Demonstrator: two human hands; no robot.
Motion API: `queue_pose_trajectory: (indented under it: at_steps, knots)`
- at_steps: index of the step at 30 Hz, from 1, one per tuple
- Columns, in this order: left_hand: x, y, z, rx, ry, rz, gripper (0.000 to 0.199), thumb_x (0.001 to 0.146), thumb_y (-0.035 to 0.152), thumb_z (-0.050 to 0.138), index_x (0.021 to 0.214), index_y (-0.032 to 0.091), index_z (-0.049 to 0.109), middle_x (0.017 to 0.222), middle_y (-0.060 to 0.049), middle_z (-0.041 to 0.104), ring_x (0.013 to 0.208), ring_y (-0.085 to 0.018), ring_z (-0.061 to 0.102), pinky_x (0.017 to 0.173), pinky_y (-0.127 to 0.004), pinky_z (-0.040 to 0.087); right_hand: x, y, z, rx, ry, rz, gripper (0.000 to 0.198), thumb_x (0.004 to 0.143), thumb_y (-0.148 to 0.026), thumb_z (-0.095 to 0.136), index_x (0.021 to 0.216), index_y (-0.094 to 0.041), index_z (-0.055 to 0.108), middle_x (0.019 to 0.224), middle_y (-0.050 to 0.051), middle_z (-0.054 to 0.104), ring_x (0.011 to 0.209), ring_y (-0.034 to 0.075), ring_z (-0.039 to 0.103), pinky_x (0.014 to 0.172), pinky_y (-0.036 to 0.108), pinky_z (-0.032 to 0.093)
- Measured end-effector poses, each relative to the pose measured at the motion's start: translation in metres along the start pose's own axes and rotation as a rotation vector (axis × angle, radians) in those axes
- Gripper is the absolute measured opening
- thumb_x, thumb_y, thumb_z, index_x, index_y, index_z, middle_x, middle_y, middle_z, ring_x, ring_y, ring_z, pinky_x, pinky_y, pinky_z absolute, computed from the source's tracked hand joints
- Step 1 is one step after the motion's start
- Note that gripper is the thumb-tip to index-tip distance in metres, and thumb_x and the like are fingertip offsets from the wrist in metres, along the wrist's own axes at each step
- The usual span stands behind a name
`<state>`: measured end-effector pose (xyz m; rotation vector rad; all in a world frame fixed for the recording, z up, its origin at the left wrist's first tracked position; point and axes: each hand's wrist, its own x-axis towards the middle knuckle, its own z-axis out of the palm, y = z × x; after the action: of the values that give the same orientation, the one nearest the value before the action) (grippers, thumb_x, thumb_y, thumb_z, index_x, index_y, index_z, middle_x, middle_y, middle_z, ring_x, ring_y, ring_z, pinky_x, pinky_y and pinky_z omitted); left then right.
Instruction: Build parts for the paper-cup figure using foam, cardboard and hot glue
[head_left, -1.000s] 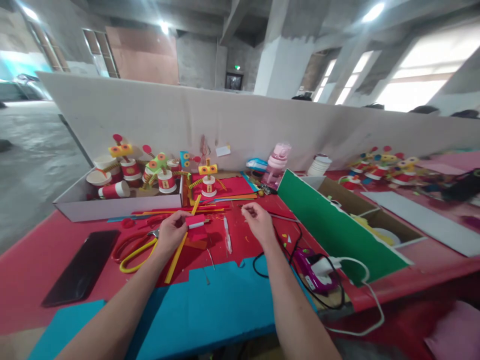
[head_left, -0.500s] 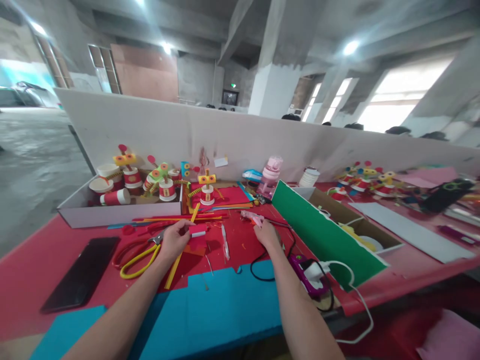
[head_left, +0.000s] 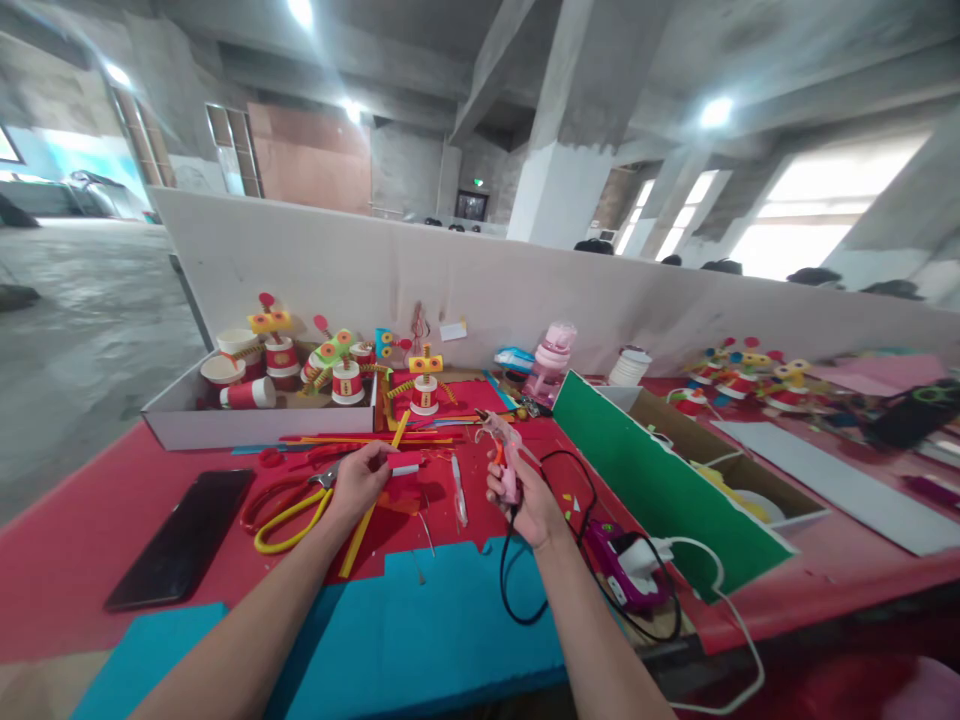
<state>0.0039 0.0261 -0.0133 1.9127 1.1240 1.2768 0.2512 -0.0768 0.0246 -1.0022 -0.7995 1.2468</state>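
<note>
My left hand is closed, its fingertips pinched at a yellow paper strip that runs slantwise beneath them. A small red-pink piece with a white edge lies just right of those fingertips. My right hand grips a pink glue gun with an orange trigger, held up off the table with its nozzle pointing away. Its black cord loops down below the hand. Yellow-handled pliers lie beside my left wrist. Between the hands rests a clear-and-white pen-like stick.
Paper-cup robot figures stand in a white box at the back left, with another figure beside it. A green-sided box and a purple power strip are on the right. A phone lies left; blue sheets cover the front.
My right hand has lifted the glue gun off the table and brought it nearer to me, its grip now wrapped around the handle. My left hand keeps its place at the strip.
</note>
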Motion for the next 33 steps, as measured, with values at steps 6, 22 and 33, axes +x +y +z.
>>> queue_pose_trajectory:
  at_steps: [6,22,33]
  knots:
    - [0.0,-0.001,0.0,0.051,0.002,-0.007,0.022,0.066,0.016,0.051,0.08,0.018,0.067,0.06,0.003,0.06,0.057,-0.012,0.054,0.057,-0.021,0.041,-0.014,-0.001,0.019,-0.228,-0.103,-0.155,0.036,0.078,-0.048,0.062,0.1,-0.022,0.051,0.069,-0.001,0.062,0.049,0.011,0.05,0.05,0.024,0.041]
    - [-0.002,0.007,-0.002,0.106,0.02,-0.029,0.021,0.065,0.013,0.052,0.08,0.019,0.067,0.058,0.003,0.06,0.057,-0.013,0.054,0.056,-0.021,0.039,-0.039,0.008,0.047,-0.871,-0.062,-0.353,0.042,0.087,-0.045,0.05,0.12,-0.019,0.053,0.063,0.002,0.061,0.049,0.016,0.052,0.047,0.025,0.039]
    - [-0.002,0.008,-0.002,0.094,-0.004,-0.044,0.022,0.065,0.012,0.052,0.08,0.019,0.067,0.06,0.003,0.06,0.057,-0.012,0.054,0.055,-0.021,0.039,-0.043,0.007,0.055,-0.958,-0.073,-0.423,0.037,0.09,-0.039,0.048,0.122,-0.022,0.053,0.101,0.01,0.068,0.087,0.026,0.065,0.071,0.031,0.047]
